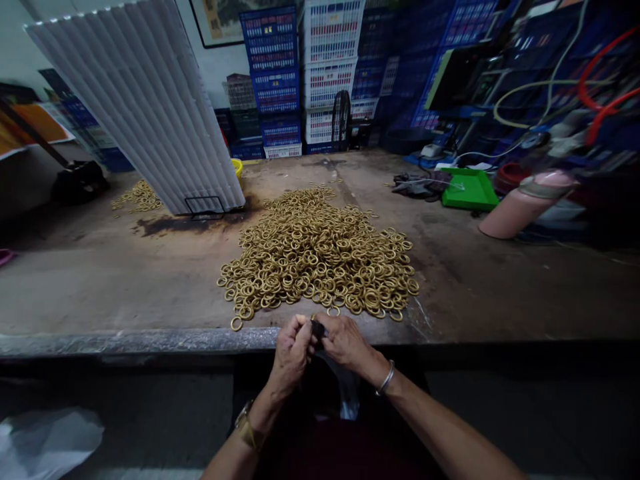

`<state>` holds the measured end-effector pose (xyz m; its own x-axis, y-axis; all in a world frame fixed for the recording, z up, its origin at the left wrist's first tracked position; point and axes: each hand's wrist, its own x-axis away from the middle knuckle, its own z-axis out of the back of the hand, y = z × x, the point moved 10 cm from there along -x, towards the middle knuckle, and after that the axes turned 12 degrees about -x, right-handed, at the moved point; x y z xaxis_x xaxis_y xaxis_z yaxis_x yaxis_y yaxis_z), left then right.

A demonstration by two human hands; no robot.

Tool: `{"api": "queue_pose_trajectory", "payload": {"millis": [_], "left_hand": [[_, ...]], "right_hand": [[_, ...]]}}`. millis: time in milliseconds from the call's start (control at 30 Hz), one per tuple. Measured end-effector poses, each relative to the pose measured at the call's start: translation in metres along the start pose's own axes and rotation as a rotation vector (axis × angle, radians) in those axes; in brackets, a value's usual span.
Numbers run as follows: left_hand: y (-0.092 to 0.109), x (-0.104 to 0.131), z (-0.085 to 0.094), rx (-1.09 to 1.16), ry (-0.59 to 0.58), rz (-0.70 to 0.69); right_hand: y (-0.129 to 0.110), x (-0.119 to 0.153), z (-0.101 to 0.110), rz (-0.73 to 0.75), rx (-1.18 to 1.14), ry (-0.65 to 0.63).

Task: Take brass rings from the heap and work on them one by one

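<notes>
My left hand (291, 352) and my right hand (346, 339) meet just past the front edge of the workbench (125, 293). Between their fingertips is a small dark object (318, 328), too small to make out fully. Both hands are closed around it. A large pile of brass-coloured rings (320, 257) lies on the bench right beyond my hands, and a few loose rings (237, 324) sit at its near edge.
A tall ribbed white panel (145, 100) stands at the back left, beside a smaller heap of rings (140, 196). To the right are a green tray (469, 189), a pink bottle (525, 203) and dark cloth (419, 185). Stacked crates (330, 60) rise behind.
</notes>
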<state>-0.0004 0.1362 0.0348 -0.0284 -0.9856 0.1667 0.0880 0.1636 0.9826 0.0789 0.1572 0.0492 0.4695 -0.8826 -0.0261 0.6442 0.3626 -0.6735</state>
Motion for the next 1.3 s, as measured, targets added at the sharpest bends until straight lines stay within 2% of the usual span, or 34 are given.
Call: {"api": "queue_pose_trajectory", "payload": {"millis": [167,333,500,667,733,833,933,1067,1167,1300], "left_hand": [[0.002,0.007,0.001,-0.008,-0.027,0.018],[-0.001,0.008,0.000,0.138,-0.064,0.036],[-0.007,0.004,0.002,0.174,-0.050,0.042],[-0.005,0.006,0.003,0.127,-0.062,0.007],[-0.003,0.010,0.004,0.111,-0.061,0.003],[0.002,0.020,0.001,0.169,-0.105,0.017],[0.007,0.025,-0.004,0.352,-0.167,0.065],[0.001,0.020,0.000,0.534,-0.148,0.130],[-0.005,0.016,0.003,0.548,-0.130,0.127],[-0.006,0.016,0.003,0.586,-0.154,0.125]], "right_hand": [[0.012,-0.006,0.008,-0.070,0.017,0.043],[0.004,-0.008,0.016,0.025,-0.160,0.099],[-0.014,-0.003,0.005,0.091,-0.255,0.004],[-0.018,-0.002,0.001,0.096,-0.285,-0.080],[-0.015,-0.003,-0.001,0.083,-0.235,-0.109],[-0.002,-0.006,0.000,0.003,-0.082,-0.084],[0.009,-0.010,0.006,-0.042,0.031,0.006],[0.018,-0.016,0.023,-0.111,0.141,0.159],[0.015,-0.022,0.032,-0.125,0.220,0.199],[0.008,-0.032,0.030,-0.126,0.298,0.161]]}}
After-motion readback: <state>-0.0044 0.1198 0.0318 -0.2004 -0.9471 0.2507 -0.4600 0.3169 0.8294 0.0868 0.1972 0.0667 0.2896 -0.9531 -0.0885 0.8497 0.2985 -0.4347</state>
